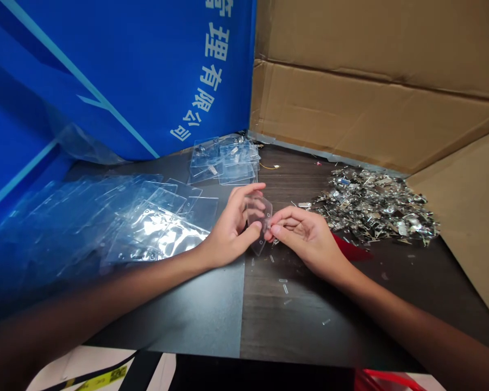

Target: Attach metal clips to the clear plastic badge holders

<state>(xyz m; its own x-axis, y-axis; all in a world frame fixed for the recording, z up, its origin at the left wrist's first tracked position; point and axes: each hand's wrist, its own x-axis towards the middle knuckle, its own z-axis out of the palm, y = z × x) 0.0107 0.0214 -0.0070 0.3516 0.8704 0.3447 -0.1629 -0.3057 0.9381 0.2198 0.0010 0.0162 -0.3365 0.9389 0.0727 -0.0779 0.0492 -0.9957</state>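
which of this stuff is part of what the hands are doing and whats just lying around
In use:
left hand and right hand, both on a clear sleeve
sleeve stacks
metal parts

Lying about:
blue banner
cardboard
red plastic
small clear bits

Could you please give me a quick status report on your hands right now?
Left hand holding clear plastic sleeve; right hand pinching its punched end. Metal clip pile to the right, more sleeves to the left.

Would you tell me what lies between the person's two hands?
A clear plastic card holder, held by both, lies between the left hand and right hand in the head view.
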